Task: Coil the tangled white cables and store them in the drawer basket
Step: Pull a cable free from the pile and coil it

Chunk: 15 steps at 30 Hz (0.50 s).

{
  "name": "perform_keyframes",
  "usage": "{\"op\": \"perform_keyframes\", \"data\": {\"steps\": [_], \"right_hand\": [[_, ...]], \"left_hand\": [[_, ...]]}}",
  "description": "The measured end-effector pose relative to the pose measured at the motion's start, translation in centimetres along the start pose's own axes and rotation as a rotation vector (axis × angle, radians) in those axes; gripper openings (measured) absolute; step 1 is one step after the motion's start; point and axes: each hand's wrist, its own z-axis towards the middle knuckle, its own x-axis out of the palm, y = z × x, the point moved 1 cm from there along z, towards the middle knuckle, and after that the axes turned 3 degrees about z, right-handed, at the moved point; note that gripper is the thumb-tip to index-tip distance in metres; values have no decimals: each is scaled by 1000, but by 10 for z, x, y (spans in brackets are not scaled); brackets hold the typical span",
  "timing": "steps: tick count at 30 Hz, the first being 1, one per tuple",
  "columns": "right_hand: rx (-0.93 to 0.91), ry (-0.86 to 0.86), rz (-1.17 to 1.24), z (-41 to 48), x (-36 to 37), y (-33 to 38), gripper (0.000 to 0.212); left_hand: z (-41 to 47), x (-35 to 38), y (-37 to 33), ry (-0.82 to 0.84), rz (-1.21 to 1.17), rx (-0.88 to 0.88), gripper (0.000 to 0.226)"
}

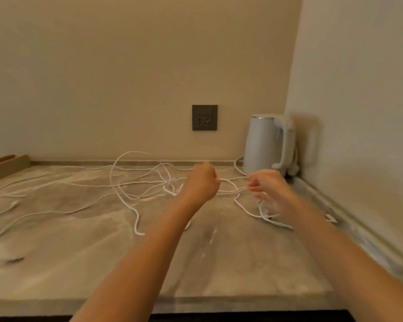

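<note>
- Head view: a pale stone-patterned surface point(219, 263) seen from above, with beige walls along its far and right sides.
- The white cables point(170, 182) sprawl in a loose tangle over the far half of the surface. Long strands trail off to the left edge, one loop arches up near the far wall, and one free end curls towards the near middle.
- Two bare forearms reach in from the near edge towards the right part of the tangle.
- The left hand point(201, 182) is held above the surface with its knuckles up. Its grip is closed into a fist, with cable strands coming out of the fist on the right side.
- The right hand point(269, 187), just right of the left and blurred, has its fingers curled inward. Its grip pinches the same strands at the fingertips, and more cable loops lie on the surface under it.
- The strands run between the two hands, lifted clear of the surface.
- A white kettle point(265, 145) stands in the far right corner, with one cable curving past its base.
- A dark wall socket point(204, 117) sits on the far wall, left of the kettle.
- The corner of a wooden tray point(7, 163) shows at the far left.
</note>
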Motion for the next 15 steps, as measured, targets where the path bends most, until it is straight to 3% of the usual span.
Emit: {"op": "perform_keyframes", "data": {"steps": [3,6,11,15], "right_hand": [[-55,-69,-303,18,-25,-19,15],[-37,-5,-538,23,-38,-30,7],[1,120,-423,24,-42,-34,15],[-6,149,-233,30,-44,-37,37]], "left_hand": [[10,24,-13,58,6,52,22],[15,44,-21,95,-17,77,26],[18,61,-34,207,-92,117,32],[21,70,-37,309,-320,12,20]]}}
